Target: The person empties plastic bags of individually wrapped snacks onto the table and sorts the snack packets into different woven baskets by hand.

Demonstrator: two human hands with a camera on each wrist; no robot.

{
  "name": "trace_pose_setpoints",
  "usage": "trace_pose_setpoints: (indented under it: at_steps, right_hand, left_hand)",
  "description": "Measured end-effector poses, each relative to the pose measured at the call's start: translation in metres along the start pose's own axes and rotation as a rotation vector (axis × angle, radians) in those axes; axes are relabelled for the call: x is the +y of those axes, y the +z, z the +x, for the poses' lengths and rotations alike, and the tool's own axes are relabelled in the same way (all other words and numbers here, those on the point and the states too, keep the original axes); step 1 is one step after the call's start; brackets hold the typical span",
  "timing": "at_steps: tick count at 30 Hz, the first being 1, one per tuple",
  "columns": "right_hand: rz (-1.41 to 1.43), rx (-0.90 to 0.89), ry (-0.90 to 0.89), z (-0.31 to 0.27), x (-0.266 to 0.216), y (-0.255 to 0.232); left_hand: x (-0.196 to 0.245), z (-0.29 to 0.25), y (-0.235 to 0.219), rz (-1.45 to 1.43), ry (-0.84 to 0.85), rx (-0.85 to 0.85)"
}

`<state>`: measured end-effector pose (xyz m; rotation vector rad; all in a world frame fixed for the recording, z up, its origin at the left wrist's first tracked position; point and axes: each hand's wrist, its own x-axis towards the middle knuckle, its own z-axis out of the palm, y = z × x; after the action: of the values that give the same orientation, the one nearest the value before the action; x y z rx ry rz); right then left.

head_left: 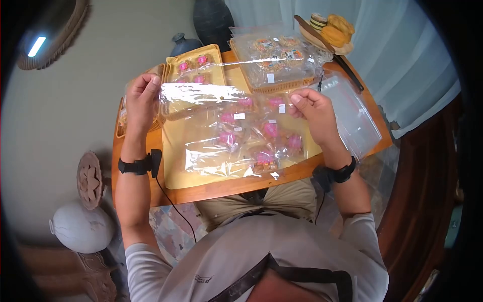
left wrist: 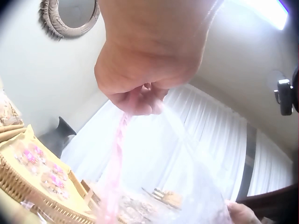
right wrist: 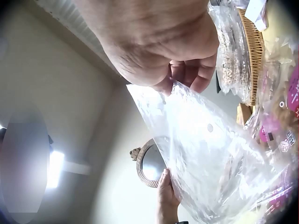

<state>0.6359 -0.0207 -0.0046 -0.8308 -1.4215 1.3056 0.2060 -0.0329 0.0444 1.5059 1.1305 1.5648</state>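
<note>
Clear plastic, the bag (head_left: 201, 93) is hanging above the table (head_left: 241, 191), left hand (head_left: 142, 103) and right hand (head_left: 320, 117) pinching its edges between fingertips; pink-labelled packets (head_left: 270, 130) are showing through, perhaps inside, while others (head_left: 202, 60) are lying in the basket (head_left: 220, 63), seemingly pending

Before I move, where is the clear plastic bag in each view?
Head: the clear plastic bag is near centre, between left hand and right hand.
Left wrist: lower centre, blurred.
Right wrist: lower centre to right.
Shared landmark: round mirror, upper left in head and left wrist, lower centre in right wrist.
</note>
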Motion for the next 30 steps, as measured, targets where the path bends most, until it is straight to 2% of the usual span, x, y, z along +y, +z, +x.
trace_pose_setpoints:
  at_steps: [2,4,6,8,9,11,12,14,15,16,17,18,21,25,29,30]
  right_hand:
    - [0.006,-0.002,-0.008,-0.002,-0.003,0.002]
    - [0.011,-0.006,-0.025,-0.001,-0.007,0.005]
    - [-0.043,-0.098,-0.041,0.000,-0.008,0.014]
    - [-0.058,-0.153,-0.053,0.000,-0.013,0.030]
    - [-0.065,-0.190,-0.075,0.001,-0.015,0.039]
    - [-0.071,-0.248,-0.057,0.001,-0.019,0.052]
    - [-0.070,-0.274,-0.056,0.002,-0.020,0.055]
    - [-0.086,-0.300,0.009,0.000,-0.011,0.053]
    - [-0.098,-0.310,0.070,-0.001,-0.005,0.051]
    - [-0.100,-0.308,0.067,-0.003,0.002,0.046]
    - [-0.224,-0.309,0.123,-0.007,0.011,0.040]
    - [-0.349,-0.311,0.182,-0.010,0.019,0.034]
    - [-0.226,-0.228,0.285,-0.019,0.046,0.026]
    - [-0.181,-0.167,0.284,-0.025,0.043,0.023]
    - [-0.150,-0.056,0.281,-0.024,0.043,0.020]
    - [-0.131,-0.006,0.266,-0.022,0.044,0.019]
  left_hand:
    - [0.008,-0.007,0.008,0.065,-0.041,-0.005]
    - [0.025,-0.014,0.027,0.744,0.209,0.116]
    - [0.059,-0.022,0.062,0.800,0.342,0.056]
    - [0.080,-0.020,0.088,0.874,0.439,-0.161]
    - [0.083,-0.019,0.101,0.875,0.420,-0.139]
    - [0.083,-0.016,0.119,0.838,0.425,-0.347]
    - [0.079,-0.012,0.119,0.838,0.416,-0.331]
    - [0.069,-0.001,0.120,0.820,0.170,-0.450]
    - [0.061,0.003,0.116,0.821,0.174,-0.448]
    - [0.051,0.006,0.110,0.751,0.184,-0.376]
    - [0.038,0.010,0.104,0.679,0.192,-0.302]
    - [0.025,0.016,0.095,0.642,0.161,-0.303]
    - [-0.002,0.024,0.080,0.669,0.080,-0.283]
    - [-0.028,0.029,0.072,0.529,0.025,-0.222]
    - [-0.034,0.034,0.066,0.529,-0.045,-0.243]
    - [-0.034,0.030,0.068,0.717,0.171,-0.119]
